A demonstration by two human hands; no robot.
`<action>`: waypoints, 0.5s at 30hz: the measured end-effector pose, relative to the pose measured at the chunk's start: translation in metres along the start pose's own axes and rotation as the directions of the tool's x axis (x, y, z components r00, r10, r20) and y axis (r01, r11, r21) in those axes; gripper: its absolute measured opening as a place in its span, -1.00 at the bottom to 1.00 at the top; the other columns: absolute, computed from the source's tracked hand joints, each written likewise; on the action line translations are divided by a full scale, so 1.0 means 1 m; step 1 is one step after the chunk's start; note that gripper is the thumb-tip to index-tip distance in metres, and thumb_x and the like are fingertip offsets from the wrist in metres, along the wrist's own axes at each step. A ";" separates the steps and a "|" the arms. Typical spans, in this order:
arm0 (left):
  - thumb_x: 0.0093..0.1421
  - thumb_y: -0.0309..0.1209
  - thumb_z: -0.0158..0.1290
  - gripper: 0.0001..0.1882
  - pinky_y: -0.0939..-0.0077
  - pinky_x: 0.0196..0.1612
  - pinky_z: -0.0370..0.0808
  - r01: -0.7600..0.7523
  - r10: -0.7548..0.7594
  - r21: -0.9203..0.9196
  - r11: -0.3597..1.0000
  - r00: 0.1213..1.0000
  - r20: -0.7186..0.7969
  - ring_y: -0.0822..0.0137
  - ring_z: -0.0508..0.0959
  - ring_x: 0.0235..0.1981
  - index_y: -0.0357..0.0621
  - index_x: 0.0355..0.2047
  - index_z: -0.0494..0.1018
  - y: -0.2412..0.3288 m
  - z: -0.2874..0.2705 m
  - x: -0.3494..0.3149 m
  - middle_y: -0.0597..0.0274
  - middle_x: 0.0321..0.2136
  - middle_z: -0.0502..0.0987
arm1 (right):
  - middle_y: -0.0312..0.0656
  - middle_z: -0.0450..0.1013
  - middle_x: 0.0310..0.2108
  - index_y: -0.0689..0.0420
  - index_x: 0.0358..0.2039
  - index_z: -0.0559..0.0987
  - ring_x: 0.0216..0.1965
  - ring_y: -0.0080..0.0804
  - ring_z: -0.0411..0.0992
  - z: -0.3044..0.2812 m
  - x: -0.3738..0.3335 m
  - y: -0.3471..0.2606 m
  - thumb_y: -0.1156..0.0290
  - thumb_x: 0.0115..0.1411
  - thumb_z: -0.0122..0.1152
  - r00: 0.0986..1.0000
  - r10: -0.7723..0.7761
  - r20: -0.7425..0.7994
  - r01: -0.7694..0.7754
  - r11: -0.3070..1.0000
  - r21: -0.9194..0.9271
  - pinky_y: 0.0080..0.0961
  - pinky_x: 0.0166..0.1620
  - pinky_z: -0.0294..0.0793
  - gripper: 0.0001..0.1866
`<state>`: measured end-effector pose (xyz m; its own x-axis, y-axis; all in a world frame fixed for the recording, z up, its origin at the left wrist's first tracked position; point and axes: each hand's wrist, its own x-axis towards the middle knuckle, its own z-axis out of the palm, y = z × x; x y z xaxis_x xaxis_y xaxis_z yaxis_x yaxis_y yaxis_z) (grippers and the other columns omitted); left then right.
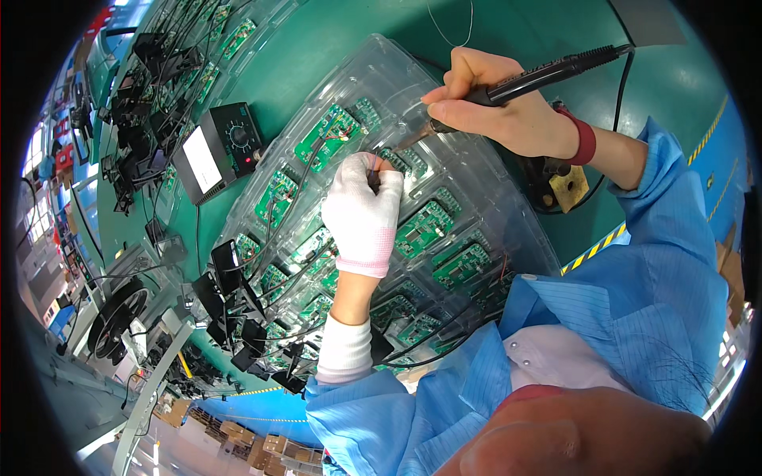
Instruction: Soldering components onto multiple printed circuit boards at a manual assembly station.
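The left hand point(362, 213), in a white glove, has its fingers point(373, 165) pinched together on a thin dark wire point(375, 176) over a green circuit board point(406, 163). The right hand point(494, 101), bare, has its fingers clamped around the black handle of a soldering iron point(530, 79), tip angled down toward that wire end. The wire looks light and limp, best held close to its end; the iron is stiff and likely hot at the tip, so the handle is the place to grip. The board is small, flat, green, probably fragile, seated in a clear plastic tray point(508, 230) near the far edge of the green tabletop point(317, 71), among many like boards.
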<state>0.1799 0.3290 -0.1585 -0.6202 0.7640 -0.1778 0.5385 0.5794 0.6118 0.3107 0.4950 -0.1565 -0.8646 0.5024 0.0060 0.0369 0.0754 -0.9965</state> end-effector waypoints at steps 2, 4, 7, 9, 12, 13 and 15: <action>-0.08 -0.48 0.09 -0.91 0.52 -0.52 0.37 -0.001 0.001 0.009 1.000 1.000 -0.003 0.35 0.41 -0.65 -0.15 -0.50 0.44 0.000 0.000 0.000 0.29 -0.61 0.48 | -0.33 0.35 -0.58 0.14 -0.55 0.33 -0.31 -0.51 0.48 0.001 0.000 -0.001 0.57 0.05 0.21 1.000 0.026 -0.012 -0.025 1.000 0.019 -0.72 -0.31 0.35 -0.79; -0.08 -0.47 0.09 -0.91 0.52 -0.52 0.37 -0.005 0.005 0.013 1.000 1.000 -0.004 0.35 0.41 -0.65 -0.15 -0.50 0.44 -0.001 0.000 0.000 0.29 -0.61 0.48 | -0.33 0.36 -0.59 0.14 -0.55 0.33 -0.30 -0.52 0.48 0.001 0.000 -0.002 0.57 0.05 0.21 0.999 0.037 -0.021 -0.036 0.999 0.027 -0.73 -0.32 0.34 -0.79; -0.04 -0.48 0.09 -0.92 0.53 -0.53 0.36 -0.065 0.063 -0.030 0.997 0.997 -0.050 0.37 0.40 -0.65 -0.15 -0.49 0.44 -0.006 0.003 -0.002 0.29 -0.61 0.47 | -0.33 0.36 -0.59 0.14 -0.55 0.33 -0.38 -0.58 0.45 0.003 0.000 0.000 0.57 0.05 0.21 0.998 0.037 -0.060 -0.033 0.997 0.066 -0.77 -0.37 0.30 -0.79; -0.03 -0.49 0.09 -0.93 0.54 -0.53 0.36 -0.087 0.084 -0.043 0.995 0.994 -0.066 0.37 0.40 -0.65 -0.15 -0.48 0.45 -0.009 0.004 -0.004 0.29 -0.61 0.47 | -0.33 0.36 -0.59 0.14 -0.55 0.33 -0.40 -0.60 0.44 0.004 -0.001 0.000 0.57 0.05 0.21 0.997 0.037 -0.074 -0.032 0.996 0.079 -0.78 -0.39 0.29 -0.79; -0.01 -0.51 0.08 -0.93 0.55 -0.53 0.35 -0.039 0.000 -0.378 0.925 0.995 -0.102 0.40 0.38 -0.65 -0.17 -0.46 0.45 -0.014 0.004 -0.008 0.30 -0.62 0.46 | -0.34 0.37 -0.59 0.14 -0.55 0.33 -0.49 -0.64 0.37 0.004 -0.003 0.002 0.57 0.06 0.21 0.994 0.031 -0.106 -0.022 0.997 0.079 -0.79 -0.43 0.25 -0.79; 0.00 -0.51 0.08 -0.93 0.56 -0.53 0.35 -0.026 -0.030 -0.482 0.876 0.994 -0.107 0.41 0.38 -0.66 -0.18 -0.45 0.46 -0.016 0.003 -0.009 0.30 -0.62 0.46 | -0.34 0.37 -0.58 0.14 -0.55 0.33 -0.52 -0.66 0.35 0.005 -0.004 0.002 0.57 0.06 0.21 0.993 0.029 -0.116 -0.019 0.997 0.080 -0.80 -0.45 0.23 -0.79; 0.00 -0.52 0.08 -0.93 0.56 -0.53 0.35 -0.003 -0.042 -0.463 0.887 0.995 -0.087 0.41 0.37 -0.66 -0.18 -0.45 0.46 -0.018 0.002 -0.010 0.30 -0.63 0.46 | -0.34 0.38 -0.58 0.14 -0.55 0.33 -0.54 -0.66 0.33 0.006 -0.004 0.004 0.57 0.06 0.21 0.992 0.027 -0.127 -0.017 0.997 0.082 -0.80 -0.45 0.22 -0.80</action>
<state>0.1773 0.3116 -0.1693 -0.6891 0.7118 -0.1358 0.2153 0.3800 0.8996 0.3119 0.4882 -0.1606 -0.7928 0.6094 -0.0106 0.0105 -0.0037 -0.9999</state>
